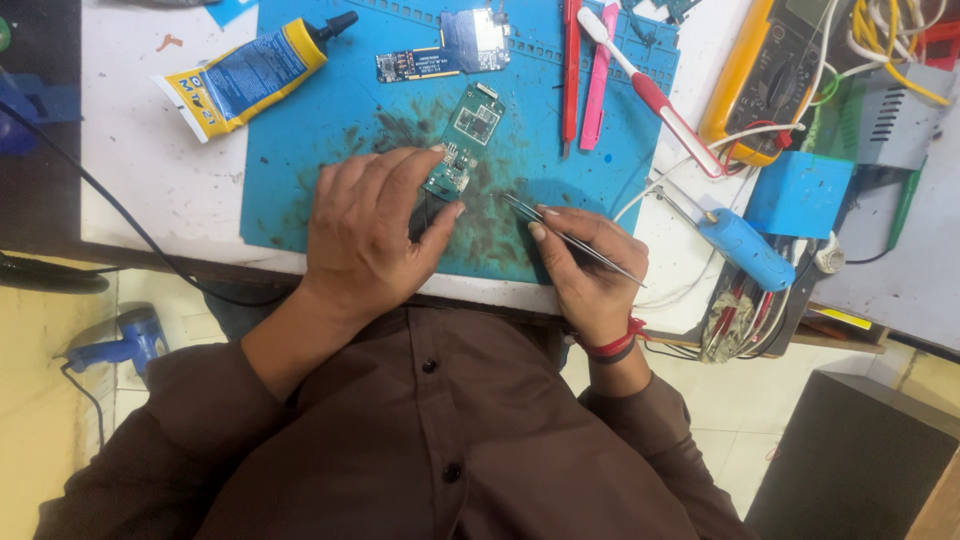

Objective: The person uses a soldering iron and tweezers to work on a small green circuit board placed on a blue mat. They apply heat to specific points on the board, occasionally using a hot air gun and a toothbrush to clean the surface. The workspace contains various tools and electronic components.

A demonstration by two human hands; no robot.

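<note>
I find my left hand [365,235] laid flat over the lower end of the green circuit board [462,140], thumb and forefinger closed on its edges, pinning it to the blue work mat [300,150]. The board lies near the mat's centre, slanting up and to the right, on a patch smeared dark with residue. My right hand [590,270] grips a pair of metal tweezers [560,235] pen-fashion, fingers clamped around the shank; the tips point toward the board's lower right corner, close to it but apart. Whether the tips themselves are together or spread I cannot tell.

Judgement: the step in hand is fine work on the board's lower end, the approach made but contact not yet. The next move calls for a steady hold-down from the left hand and a short, exact advance of the tips.

Nearby: a second board [445,50] above, a glue tube [245,75] upper left, red pens [572,70] and a blue soldering tool [745,250] at right.
</note>
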